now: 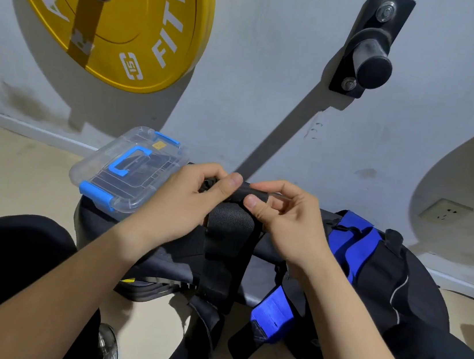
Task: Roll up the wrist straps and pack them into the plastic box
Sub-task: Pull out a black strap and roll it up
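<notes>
Sitting at the counter's (261,282) left end is the clear plastic box (139,175), lid on, blue latches showing. Next comes the left hand (184,202), its grip pinching the rolled top of the black wrist strap (229,229), whose tail hangs over the counter's front edge. The right hand (287,225) pinches the same roll from the other side. Further right, a blue wrist strap (353,246) lies on the counter.

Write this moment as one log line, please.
step: rolling black wrist strap | left hand: pinches its top | right hand: pinches its top | plastic box: lid on | blue strap: draped over bench
</notes>
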Demonstrator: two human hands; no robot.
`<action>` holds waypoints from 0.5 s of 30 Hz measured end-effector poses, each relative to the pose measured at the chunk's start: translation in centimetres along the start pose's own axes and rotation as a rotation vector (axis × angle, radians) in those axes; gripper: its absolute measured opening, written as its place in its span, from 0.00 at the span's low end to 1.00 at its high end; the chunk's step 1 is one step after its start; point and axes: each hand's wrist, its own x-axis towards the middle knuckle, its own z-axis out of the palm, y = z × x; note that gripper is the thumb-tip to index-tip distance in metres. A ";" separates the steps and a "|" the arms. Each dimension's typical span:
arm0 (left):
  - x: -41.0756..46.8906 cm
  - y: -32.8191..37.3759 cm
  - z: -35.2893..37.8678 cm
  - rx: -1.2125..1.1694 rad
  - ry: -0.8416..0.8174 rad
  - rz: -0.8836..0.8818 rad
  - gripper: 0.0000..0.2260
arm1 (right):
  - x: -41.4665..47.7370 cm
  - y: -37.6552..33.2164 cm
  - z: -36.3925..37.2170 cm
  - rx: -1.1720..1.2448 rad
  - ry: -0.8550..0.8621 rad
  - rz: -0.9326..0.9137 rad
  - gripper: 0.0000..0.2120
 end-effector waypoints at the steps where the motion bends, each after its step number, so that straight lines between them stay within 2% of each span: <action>1: 0.0 0.0 0.1 -0.048 0.009 -0.008 0.12 | 0.1 0.1 0.0 -0.014 0.006 -0.006 0.09; 3: 0.0 0.2 0.1 -0.080 0.042 0.011 0.04 | 0.1 0.1 -0.2 -0.024 0.002 -0.011 0.09; 4: -0.1 0.1 -0.1 -0.082 0.043 0.028 0.03 | 0.1 0.0 -0.3 0.000 -0.018 -0.002 0.09; 6: -0.2 -0.1 -0.3 -0.070 0.021 0.062 0.08 | 0.1 -0.2 -0.5 0.041 -0.080 0.043 0.10; 9: -0.6 -0.1 -0.4 -0.031 0.024 0.077 0.13 | 0.2 -0.4 -0.7 -0.068 -0.119 0.089 0.08; 13: -0.5 0.1 -0.1 -0.109 -0.037 -0.053 0.06 | 0.5 -0.1 -0.6 -0.287 0.010 -0.082 0.01; 15: -0.4 0.0 0.1 -0.111 -0.089 -0.134 0.13 | 0.5 0.2 -0.5 -0.258 0.019 -0.110 0.04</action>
